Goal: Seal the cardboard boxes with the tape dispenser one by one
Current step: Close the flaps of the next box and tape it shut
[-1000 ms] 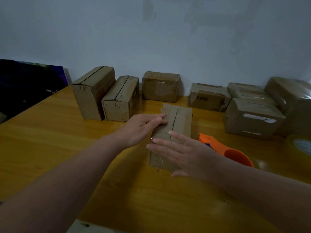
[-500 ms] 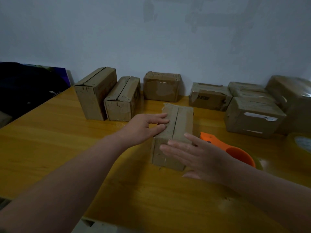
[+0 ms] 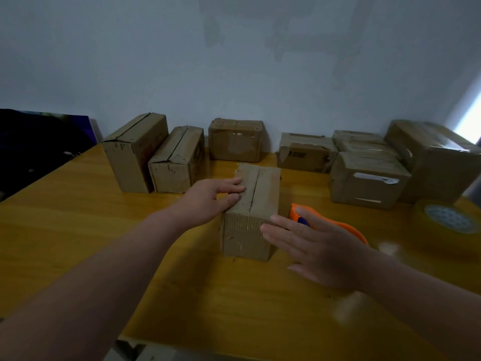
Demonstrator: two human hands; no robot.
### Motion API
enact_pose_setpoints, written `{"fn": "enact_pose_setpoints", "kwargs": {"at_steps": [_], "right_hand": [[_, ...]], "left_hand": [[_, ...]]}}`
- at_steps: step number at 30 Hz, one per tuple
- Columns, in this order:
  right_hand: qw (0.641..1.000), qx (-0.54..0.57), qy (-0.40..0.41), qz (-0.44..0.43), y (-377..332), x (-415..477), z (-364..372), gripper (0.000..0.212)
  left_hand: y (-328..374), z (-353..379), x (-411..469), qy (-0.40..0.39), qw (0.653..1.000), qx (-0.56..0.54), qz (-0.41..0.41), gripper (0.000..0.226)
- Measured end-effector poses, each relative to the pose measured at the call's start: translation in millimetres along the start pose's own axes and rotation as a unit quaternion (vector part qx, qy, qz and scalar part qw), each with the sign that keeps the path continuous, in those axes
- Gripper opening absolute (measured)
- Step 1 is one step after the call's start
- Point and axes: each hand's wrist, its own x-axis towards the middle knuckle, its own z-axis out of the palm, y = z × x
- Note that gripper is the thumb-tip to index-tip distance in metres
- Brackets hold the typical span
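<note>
A small cardboard box [image 3: 263,194] stands in the middle of the yellow wooden table [image 3: 78,220], its two top flaps meeting at a dark centre seam. My left hand [image 3: 208,199] rests on the box's left top flap with straight fingers. My right hand [image 3: 312,246] hovers flat at the box's near right corner, fingers straight, holding nothing. Behind my right hand lies the orange tape dispenser [image 3: 348,227], partly hidden by it.
Two boxes [image 3: 135,152] [image 3: 177,160] stand at the back left, one [image 3: 235,140] at the back middle, several more [image 3: 364,178] at the back right. A tape roll [image 3: 447,222] lies at the right edge. A dark object [image 3: 33,144] sits at the left.
My right hand has slid off the box top toward the right, down to its near right corner. My left hand stays on the left flap. The box has not visibly moved.
</note>
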Motion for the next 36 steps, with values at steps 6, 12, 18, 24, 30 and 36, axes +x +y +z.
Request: {"fn": "enact_pose_setpoints", "kwargs": {"at_steps": [6,12,18,24,30,36], "right_hand": [[0.999,-0.003,0.029,-0.022,4.9,-1.4,-14.2,0.06],[0.998,-0.027,-0.052,0.02,-9.4,46.7,-6.9,0.082],[0.998,-0.024,-0.054,0.016,-29.6,62.1,-1.9,0.079],[0.988,0.088,0.123,-0.004,-6.5,22.5,-11.8,0.031],[0.932,0.162,0.032,0.324,-8.6,1.9,-7.4,0.017],[0.802,0.268,-0.216,0.488,-5.3,6.7,-17.4,0.053]], "left_hand": [[5.0,1.1,-1.9,0.002,1.0,0.026,-0.001,0.034],[5.3,0.8,-2.4,-0.003,1.0,0.024,0.0,0.033],[6.4,-2.8,-1.3,-0.005,1.0,0.017,-0.02,0.031],[41.7,5.3,7.8,0.056,0.982,0.161,-0.08,0.043],[72.3,36.3,22.7,0.0,0.951,0.28,-0.132,0.088],[87.7,38.4,29.8,-0.013,0.939,0.302,-0.167,0.097]]}}
